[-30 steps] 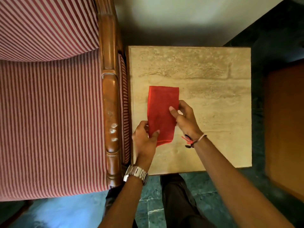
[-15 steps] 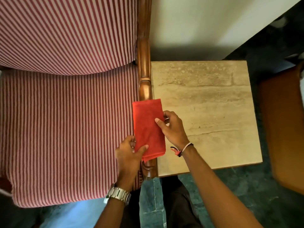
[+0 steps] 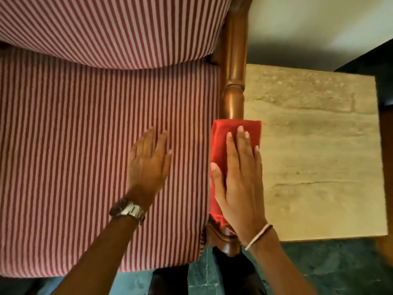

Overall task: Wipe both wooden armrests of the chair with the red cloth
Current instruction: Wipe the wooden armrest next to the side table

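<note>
The red cloth [image 3: 221, 143] lies folded over the chair's right wooden armrest [image 3: 234, 81], covering its front half. My right hand [image 3: 240, 177] presses flat on the cloth, fingers pointing away from me, thumb on the cloth's inner side. My left hand [image 3: 148, 162] rests flat and empty on the red-and-white striped seat cushion [image 3: 85, 145], a hand's width left of the armrest. The armrest's carved front end [image 3: 221, 237] shows below the cloth. The chair's other armrest is out of view.
A beige stone-topped side table [image 3: 319, 156] stands right against the armrest. The striped back cushion [image 3: 106, 28] fills the top left. A white wall is behind; dark green floor tiles [image 3: 329, 269] and my legs are below.
The cloth moved left from the side table onto the armrest. My left hand let go of it and settled on the seat; my right hand flattened on top of the cloth.
</note>
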{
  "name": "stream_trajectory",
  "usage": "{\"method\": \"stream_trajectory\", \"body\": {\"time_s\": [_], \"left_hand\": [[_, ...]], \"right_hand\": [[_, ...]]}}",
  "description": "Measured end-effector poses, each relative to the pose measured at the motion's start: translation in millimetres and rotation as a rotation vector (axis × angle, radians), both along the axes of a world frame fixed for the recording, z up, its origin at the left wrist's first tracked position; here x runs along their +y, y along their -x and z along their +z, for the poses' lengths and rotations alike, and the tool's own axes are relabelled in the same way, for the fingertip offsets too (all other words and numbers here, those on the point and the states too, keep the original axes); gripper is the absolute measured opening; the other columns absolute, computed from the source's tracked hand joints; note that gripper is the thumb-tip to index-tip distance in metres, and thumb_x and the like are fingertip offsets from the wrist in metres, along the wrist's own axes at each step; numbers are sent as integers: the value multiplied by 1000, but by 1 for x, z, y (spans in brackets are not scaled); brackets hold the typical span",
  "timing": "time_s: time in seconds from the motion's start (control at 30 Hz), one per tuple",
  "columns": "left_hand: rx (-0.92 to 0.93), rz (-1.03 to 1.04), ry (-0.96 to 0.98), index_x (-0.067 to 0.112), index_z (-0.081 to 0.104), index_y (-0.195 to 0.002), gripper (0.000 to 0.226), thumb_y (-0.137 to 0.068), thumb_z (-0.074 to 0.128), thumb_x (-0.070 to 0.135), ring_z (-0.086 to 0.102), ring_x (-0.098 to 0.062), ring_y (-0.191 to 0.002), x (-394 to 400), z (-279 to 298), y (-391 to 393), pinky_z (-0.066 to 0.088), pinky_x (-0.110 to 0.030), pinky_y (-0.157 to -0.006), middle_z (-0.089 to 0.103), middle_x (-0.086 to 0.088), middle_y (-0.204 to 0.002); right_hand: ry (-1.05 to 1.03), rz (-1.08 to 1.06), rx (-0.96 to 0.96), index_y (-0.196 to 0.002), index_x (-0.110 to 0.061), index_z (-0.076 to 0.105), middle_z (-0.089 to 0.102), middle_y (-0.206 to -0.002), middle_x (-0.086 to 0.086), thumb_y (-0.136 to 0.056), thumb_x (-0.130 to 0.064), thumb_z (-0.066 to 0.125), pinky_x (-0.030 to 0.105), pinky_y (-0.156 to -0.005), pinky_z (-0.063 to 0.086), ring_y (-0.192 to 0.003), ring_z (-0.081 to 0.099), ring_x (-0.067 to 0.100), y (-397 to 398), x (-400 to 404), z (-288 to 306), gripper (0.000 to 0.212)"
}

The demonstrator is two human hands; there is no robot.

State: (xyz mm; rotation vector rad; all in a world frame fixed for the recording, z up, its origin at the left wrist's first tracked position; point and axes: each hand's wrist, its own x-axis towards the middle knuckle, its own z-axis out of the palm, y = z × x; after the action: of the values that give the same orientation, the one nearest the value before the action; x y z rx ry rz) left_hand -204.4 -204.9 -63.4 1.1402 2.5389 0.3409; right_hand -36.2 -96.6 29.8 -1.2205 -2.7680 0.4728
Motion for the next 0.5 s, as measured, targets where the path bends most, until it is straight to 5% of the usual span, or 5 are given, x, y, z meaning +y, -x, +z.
{"method": "stream_trajectory", "body": {"time_s": [0.23,0.4,0.5], "left_hand": [[256,-96,-61,15,23,-160,57,-108,28,39,17,-34,-156,-3,-77,10,14,-49,-128,20,-21,-167],[311,-97,-113,17,24,-159,56,-108,29,40,21,-33,-155,-2,-83,13,18,-48,-128,24,-20,-165],[290,-100,-104,17,23,-160,56,-108,29,39,18,-32,-156,-2,-79,13,16,-48,-128,22,-20,-166]], "right_hand": [[-66,31,-49,-163,-6,12,5,-172,18,-108,-30,44,52,-131,14,-161,2,33,21,21,-22,68],[-206,-2,-82,-162,-5,18,14,-170,22,-106,-28,38,51,-131,14,-160,11,37,62,63,-26,64],[-118,-25,-74,-163,-8,11,5,-172,18,-106,-22,40,52,-130,16,-161,2,33,42,35,-21,65]]}}
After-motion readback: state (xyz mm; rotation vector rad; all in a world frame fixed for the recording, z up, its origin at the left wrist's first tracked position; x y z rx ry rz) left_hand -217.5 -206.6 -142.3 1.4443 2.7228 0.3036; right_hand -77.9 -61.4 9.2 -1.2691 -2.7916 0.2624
